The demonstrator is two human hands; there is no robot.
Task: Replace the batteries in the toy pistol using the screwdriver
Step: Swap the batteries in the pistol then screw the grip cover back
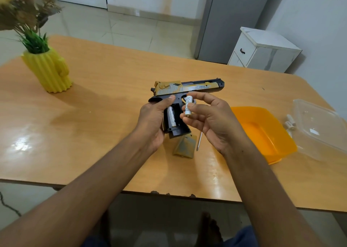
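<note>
Head view, mid-frame: left hand (153,119) is gripping the pistol (185,88), right hand (210,119) is pinching a battery (188,106); inserted backwards, it won't power up.

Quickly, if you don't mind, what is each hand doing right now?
Left hand: grips the toy pistol by its handle.
Right hand: pinches a white battery between thumb and fingers.

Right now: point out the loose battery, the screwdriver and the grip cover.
loose battery (188,106), head view, middle of its white body, pinched by the right hand.
screwdriver (199,141), head view, metal shaft.
grip cover (185,146), head view, its flat face.
</note>
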